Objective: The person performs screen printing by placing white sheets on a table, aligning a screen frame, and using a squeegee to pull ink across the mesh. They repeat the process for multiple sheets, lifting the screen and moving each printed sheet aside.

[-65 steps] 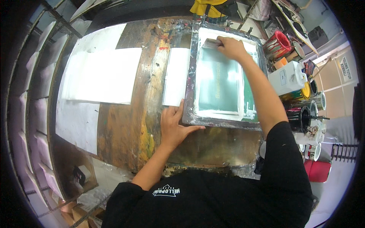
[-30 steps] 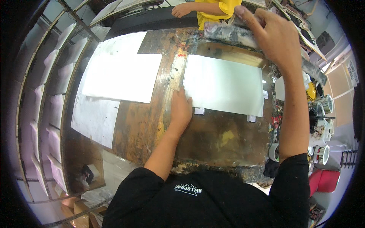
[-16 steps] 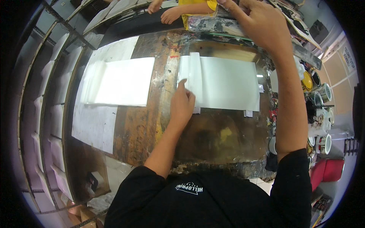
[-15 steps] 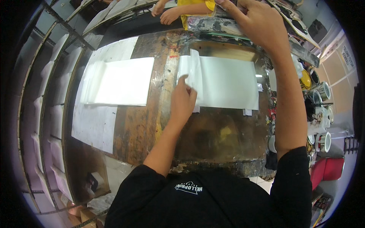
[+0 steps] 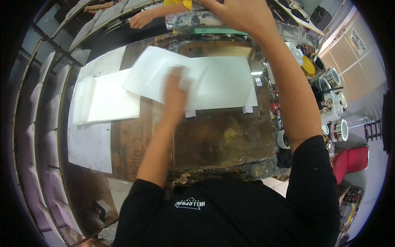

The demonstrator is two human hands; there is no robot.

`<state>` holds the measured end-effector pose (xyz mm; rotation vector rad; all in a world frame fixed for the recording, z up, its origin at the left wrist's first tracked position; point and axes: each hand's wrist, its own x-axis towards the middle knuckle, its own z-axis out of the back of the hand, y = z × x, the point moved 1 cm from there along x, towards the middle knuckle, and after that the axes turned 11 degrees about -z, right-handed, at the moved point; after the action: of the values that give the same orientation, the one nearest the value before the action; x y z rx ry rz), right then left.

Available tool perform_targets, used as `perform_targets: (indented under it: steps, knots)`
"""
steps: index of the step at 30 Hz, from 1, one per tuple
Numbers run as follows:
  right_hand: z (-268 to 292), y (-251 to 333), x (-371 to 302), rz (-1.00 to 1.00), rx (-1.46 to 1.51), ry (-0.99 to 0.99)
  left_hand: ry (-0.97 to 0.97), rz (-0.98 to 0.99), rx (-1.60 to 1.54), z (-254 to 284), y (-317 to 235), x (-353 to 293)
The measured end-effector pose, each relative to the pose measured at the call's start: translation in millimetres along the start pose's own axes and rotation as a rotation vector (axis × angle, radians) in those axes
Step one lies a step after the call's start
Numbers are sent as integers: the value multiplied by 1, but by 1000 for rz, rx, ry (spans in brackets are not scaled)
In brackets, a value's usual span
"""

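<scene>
Nearest the body is the dark, paint-crusted front edge of the tabletop (image 5: 222, 171), its brown surface stained and glossy. Above that edge the left hand (image 5: 176, 88) reaches forward over the work; it is blurred, so whether its fingers are spread or pinching cannot be told, but it lies on a white sheet (image 5: 164, 74) whose left part is lifted and tilted off the surface — the sheet's corner hangs out over the gap toward the left. Under it another white sheet (image 5: 228, 88) lies flat on the middle of the tabletop, with small white tabs (image 5: 248, 109) just at its lower edge. To the left, apart from these, a stack of white sheets (image 5: 109, 101) rests on a larger white underlay (image 5: 88, 142).

Along the right side stand open paint cans (image 5: 325, 76) and rolls of tape (image 5: 339, 129), close together beside the tabletop; a red seat (image 5: 349, 160) shows lower right.

Farther off, the right hand (image 5: 242, 14) stretches to the far edge, its fingers curled down over the smeared frame (image 5: 193, 20) that is raised there — the grip looks closed on the frame's bar. Beyond it, another person's hand (image 5: 142, 18) rests on the far side, next to a yellow sleeve (image 5: 177, 3).
</scene>
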<state>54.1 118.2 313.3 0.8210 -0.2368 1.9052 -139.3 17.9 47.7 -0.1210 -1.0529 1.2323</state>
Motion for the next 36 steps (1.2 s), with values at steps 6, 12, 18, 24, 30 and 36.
perform_targets:
  steps: [6, 12, 18, 24, 30, 36]
  knots:
    - [6, 3, 19, -80, -14, 118, 482, -244, 305, -144, -70, -44]
    - [11, 1, 25, -84, -37, 161, 499, -201, 315, -151, -70, -44]
    - [4, -6, 29, -8, 10, 67, 526, -99, 190, -147, -70, -29]
    - [11, -8, 22, 1, -19, 153, 532, 26, -5, -140, -73, -15]
    - [11, -5, 24, 30, -14, 135, 477, -264, 342, -152, -87, -35]
    - [2, -10, 32, 9, -40, 125, 517, -248, 300, -158, -79, -41]
